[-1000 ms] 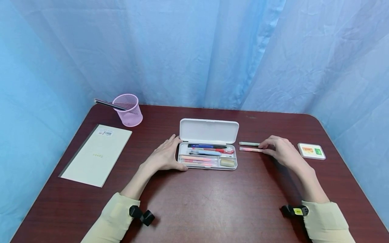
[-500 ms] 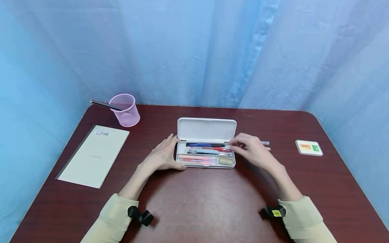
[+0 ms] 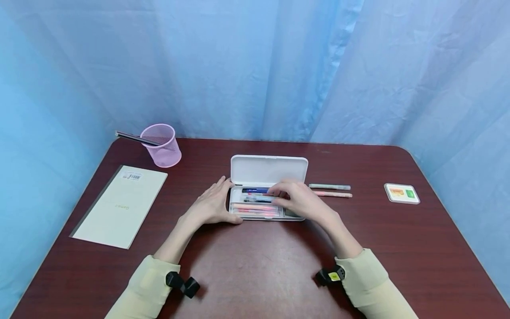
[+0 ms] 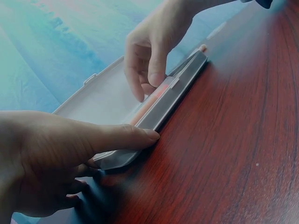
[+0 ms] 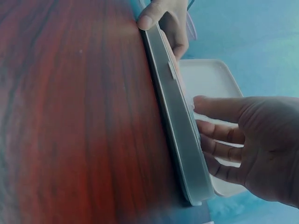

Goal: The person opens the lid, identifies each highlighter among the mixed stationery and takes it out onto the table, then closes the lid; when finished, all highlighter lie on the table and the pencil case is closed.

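Note:
A white pencil case (image 3: 268, 170) stands with its lid raised. A blue pen (image 3: 255, 190), pink-orange highlighters (image 3: 255, 207) and other pens lie inside. My left hand (image 3: 213, 204) grips the case's left end, thumb along the front wall and fingers at the far side. My right hand (image 3: 299, 199) is over the case's right half, thumb and bent fingers down among the pens. In the right wrist view the right hand's thumb and fingers (image 5: 222, 130) stand apart; their tips are partly hidden, so any hold on a pen cannot be made out.
A pale green pen (image 3: 329, 187) and a pink-orange pen (image 3: 334, 194) lie right of the case. Farther right is a small flat case (image 3: 401, 193). A cream notebook (image 3: 119, 208) and a purple mesh pen cup (image 3: 165, 155) holding dark sticks are at left.
My right hand has left the two pens on the table, moving left over the case's right end and into its pens. My left hand keeps its place on the case.

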`<state>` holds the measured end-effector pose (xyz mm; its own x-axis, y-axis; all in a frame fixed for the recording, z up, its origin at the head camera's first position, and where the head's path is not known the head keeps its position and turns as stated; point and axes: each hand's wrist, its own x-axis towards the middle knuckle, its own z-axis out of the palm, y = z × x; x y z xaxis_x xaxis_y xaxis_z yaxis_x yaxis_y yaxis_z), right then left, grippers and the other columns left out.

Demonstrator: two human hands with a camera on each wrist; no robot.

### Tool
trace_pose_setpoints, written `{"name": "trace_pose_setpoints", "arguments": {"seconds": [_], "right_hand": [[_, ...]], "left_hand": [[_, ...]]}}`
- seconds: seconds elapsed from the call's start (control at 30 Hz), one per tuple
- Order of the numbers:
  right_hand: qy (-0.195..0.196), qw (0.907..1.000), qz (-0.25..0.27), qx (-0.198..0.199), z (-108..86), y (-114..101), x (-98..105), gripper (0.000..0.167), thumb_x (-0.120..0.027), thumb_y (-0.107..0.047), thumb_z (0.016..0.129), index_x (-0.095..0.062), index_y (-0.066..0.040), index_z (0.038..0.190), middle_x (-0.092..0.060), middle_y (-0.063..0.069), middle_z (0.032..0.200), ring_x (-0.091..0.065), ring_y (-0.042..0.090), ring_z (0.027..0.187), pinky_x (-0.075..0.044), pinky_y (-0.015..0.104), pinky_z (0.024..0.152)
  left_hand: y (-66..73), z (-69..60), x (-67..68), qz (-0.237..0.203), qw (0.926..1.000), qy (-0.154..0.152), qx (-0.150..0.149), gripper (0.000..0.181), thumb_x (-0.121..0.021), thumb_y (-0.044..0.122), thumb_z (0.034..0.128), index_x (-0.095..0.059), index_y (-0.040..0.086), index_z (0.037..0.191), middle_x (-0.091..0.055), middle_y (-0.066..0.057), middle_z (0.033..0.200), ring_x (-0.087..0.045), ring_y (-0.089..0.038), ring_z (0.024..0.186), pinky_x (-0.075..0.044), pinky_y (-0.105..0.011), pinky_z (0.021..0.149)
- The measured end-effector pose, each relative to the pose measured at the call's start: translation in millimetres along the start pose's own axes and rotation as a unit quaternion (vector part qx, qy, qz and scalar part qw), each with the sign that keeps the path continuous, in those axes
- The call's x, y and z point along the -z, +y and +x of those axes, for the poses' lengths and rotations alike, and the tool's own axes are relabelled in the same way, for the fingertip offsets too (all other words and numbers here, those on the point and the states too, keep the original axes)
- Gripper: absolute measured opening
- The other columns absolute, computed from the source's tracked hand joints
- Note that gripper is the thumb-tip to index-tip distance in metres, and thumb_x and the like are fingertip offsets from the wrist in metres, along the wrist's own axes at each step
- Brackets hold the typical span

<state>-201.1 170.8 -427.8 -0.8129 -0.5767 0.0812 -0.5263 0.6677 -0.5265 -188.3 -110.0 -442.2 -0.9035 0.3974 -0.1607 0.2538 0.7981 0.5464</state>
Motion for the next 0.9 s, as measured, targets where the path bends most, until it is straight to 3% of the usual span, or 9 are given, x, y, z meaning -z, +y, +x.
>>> {"name": "trace_pose_setpoints", "arguments": {"seconds": [0.3,0.9], "right_hand": [[-0.005,0.9998,-0.018,-0.002,-1.5,-2.0,-1.8,0.018,-0.074,-0.011,0.094,-0.078,-0.014,0.111,-0.069,-0.001,0.099,-0.058,0.012,0.085,-0.049,0.027,0.074],[-0.002,0.9997,-0.025,-0.004,-0.2,-0.9,-3.8,0.013,-0.075,-0.012,0.093,-0.077,-0.015,0.105,-0.074,-0.001,0.101,-0.064,0.014,0.091,-0.055,0.034,0.079]], "left_hand": [[-0.1,0.0,-0.1,-0.001,1.0000,-0.001,0.004,0.103,-0.092,0.045,0.0678,-0.042,0.008,0.150,-0.033,-0.018,0.166,-0.022,-0.035,0.160,-0.027,-0.055,0.130],[-0.9,1.4,0.3,-0.001,1.0000,0.000,0.001,0.101,-0.092,0.043,0.0677,-0.043,0.006,0.148,-0.033,-0.020,0.166,-0.023,-0.037,0.159,-0.027,-0.056,0.129]]}}
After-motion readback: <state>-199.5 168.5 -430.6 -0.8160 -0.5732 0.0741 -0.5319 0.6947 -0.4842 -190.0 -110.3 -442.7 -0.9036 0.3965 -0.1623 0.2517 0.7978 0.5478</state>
